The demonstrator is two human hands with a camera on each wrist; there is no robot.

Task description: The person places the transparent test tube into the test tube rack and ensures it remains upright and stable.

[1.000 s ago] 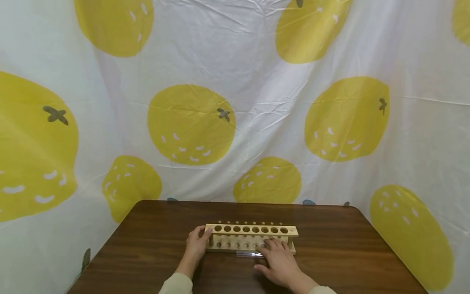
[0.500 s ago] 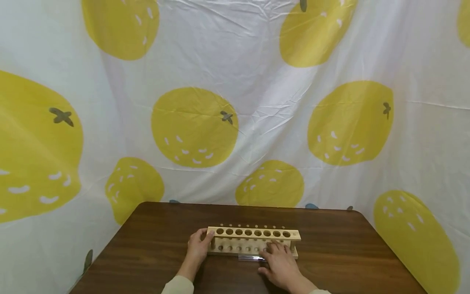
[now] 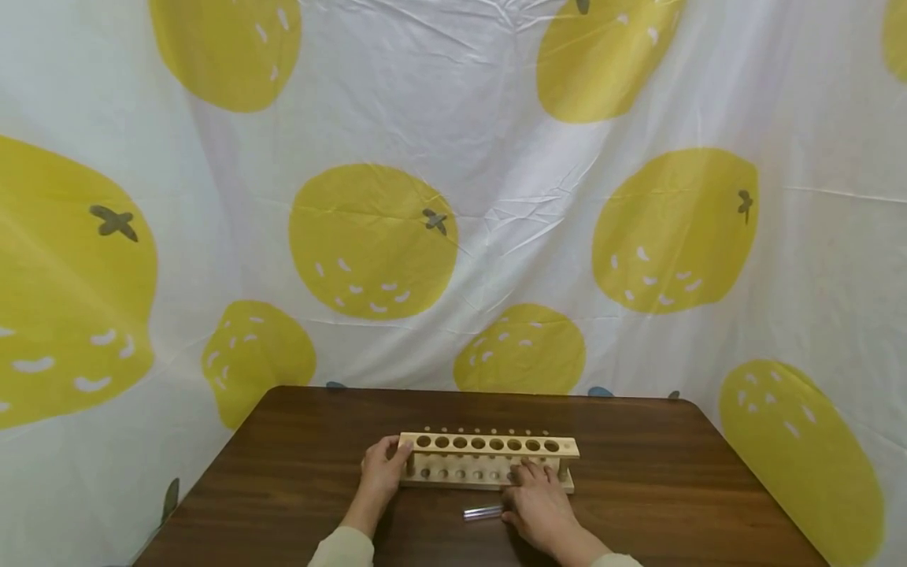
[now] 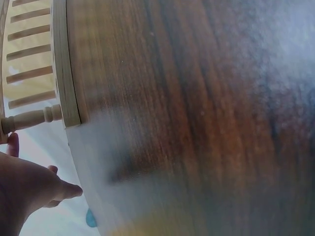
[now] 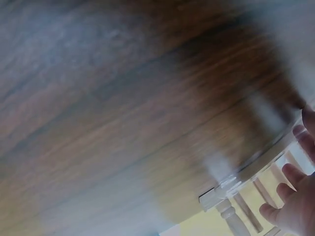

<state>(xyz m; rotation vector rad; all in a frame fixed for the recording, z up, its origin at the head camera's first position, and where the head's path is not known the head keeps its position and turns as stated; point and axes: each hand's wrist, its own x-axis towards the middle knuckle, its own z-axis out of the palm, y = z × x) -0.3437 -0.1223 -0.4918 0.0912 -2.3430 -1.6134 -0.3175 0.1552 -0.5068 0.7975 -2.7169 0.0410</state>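
- One clear test tube (image 3: 483, 513) lies nearly crosswise in front of the rack, just off the right hand's inner side; its free end points left, and its other end disappears at the thumb and forefinger.
- Right hand (image 3: 542, 508): thumb and forefinger pinch the tube's right end, while the other fingers reach forward to the right part of the rack, over its lower board. Whether those fingers press on the wood is hard to tell.
- Just beyond the tube, a wooden test-tube rack (image 3: 487, 450) stands upright, its long side facing the person; eight round holes run along its top board, and a row of eight pegs (image 3: 478, 431) shows behind.
- Left hand (image 3: 383, 470): it grips the rack's left end, thumb on the top board, fingers round the side, well apart from the tube.
- Both forearms wear pale sleeves (image 3: 345, 547).
- Under everything is a dark wood-grain tabletop (image 3: 659, 480).
- Behind it hangs a white cloth (image 3: 513, 260) printed with large yellow fruit, wrinkled near the middle.
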